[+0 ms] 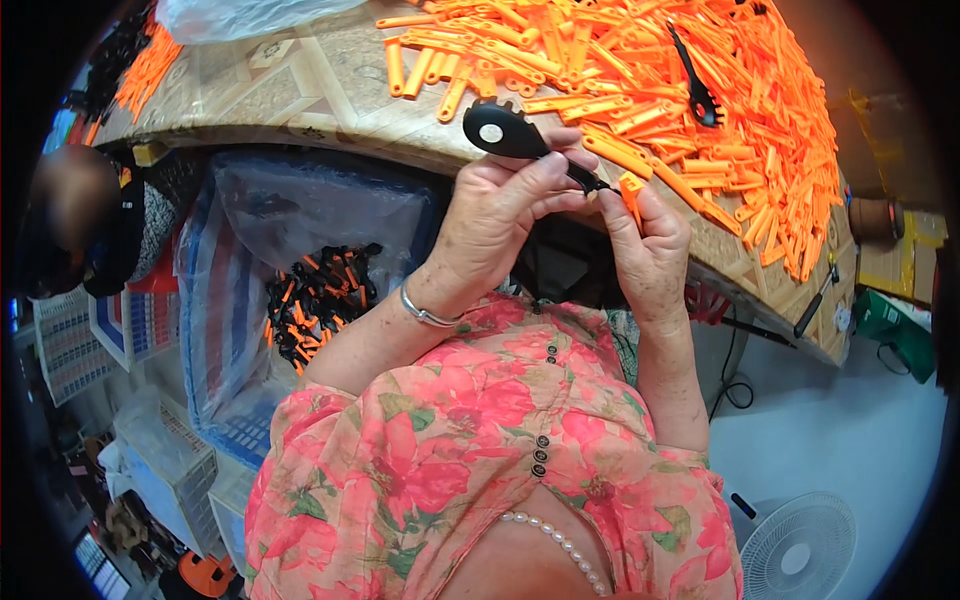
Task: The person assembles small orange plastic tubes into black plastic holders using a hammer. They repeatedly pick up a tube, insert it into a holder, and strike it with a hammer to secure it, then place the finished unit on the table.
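My left hand is closed round a black pasta server, with its toothed head up and its thin shank pointing right. Thumb and fingers of my right hand pinch a short orange plastic handle by the shank's tip. My fingers cover the joint, so I cannot tell whether the two parts are joined. Just beyond my hands, a large heap of orange handles covers the table. A second black pasta server lies on that heap.
Left of me stands a plastic-lined blue crate holding a pile of black and orange utensils. Another person is at the far left. A hammer-like tool lies at the table's right edge; a white fan stands below right.
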A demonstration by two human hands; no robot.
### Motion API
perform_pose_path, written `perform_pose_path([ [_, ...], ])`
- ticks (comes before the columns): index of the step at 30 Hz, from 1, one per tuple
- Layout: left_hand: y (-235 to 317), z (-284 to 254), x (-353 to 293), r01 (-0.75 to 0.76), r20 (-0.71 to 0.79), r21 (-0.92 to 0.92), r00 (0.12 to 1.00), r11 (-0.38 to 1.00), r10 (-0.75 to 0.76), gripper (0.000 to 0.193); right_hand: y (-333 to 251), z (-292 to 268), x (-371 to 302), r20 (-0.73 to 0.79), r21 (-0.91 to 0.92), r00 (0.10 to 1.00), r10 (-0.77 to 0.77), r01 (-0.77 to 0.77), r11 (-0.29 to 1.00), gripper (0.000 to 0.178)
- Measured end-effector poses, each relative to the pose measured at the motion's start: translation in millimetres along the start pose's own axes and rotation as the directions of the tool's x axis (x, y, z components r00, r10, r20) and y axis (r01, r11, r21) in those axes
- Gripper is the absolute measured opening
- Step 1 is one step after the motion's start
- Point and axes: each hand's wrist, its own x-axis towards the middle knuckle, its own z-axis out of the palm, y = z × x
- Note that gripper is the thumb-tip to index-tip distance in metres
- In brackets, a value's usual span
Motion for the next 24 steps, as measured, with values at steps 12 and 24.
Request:
perform_pose_path([
  [12,-30,31,-1,0.155,-0.006,-0.034,0.988,0.987,-0.155,0.022,-5,-50,-30,-0.098,-0.043,0.989,0.11,-0.114,0.993,0.024],
  [24,-32,44,-8,0.22,-0.019,0.096,0.975,0.971,-0.22,0.025,2,-47,-38,-0.165,-0.351,0.945,-0.284,0.213,0.912,0.019],
])
